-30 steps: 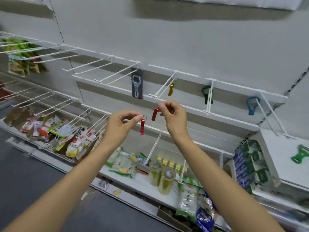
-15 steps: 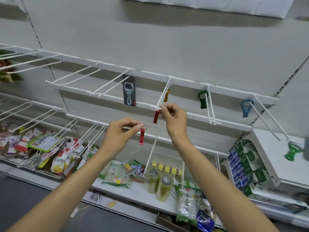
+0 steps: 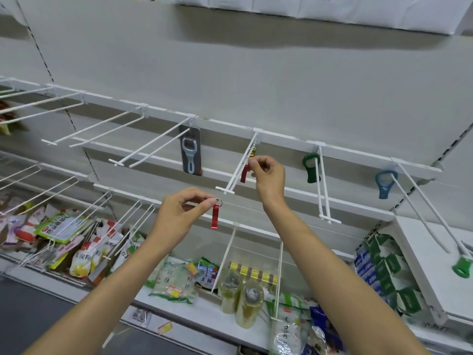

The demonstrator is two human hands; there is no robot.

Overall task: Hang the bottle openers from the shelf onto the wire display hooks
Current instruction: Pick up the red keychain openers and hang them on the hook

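Right hand pinches small red metal keyring opener against white double-wire hook, part-way along prong; opener's long axis hangs vertical. Left hand pinches ring of second red opener, lower left, clear of hook, waiting. Count: two red openers in hand; five on hooks or shelf: gold, grey carded, dark green, blue, bright green on shelf.

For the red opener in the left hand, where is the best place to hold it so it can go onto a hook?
Hold the red bottle opener by its split ring, pinched from the left as the left hand does now. The slim body hangs straight down beneath the ring, so the ring's right side stays free to take the wire display hook, where the right hand holds another red opener.
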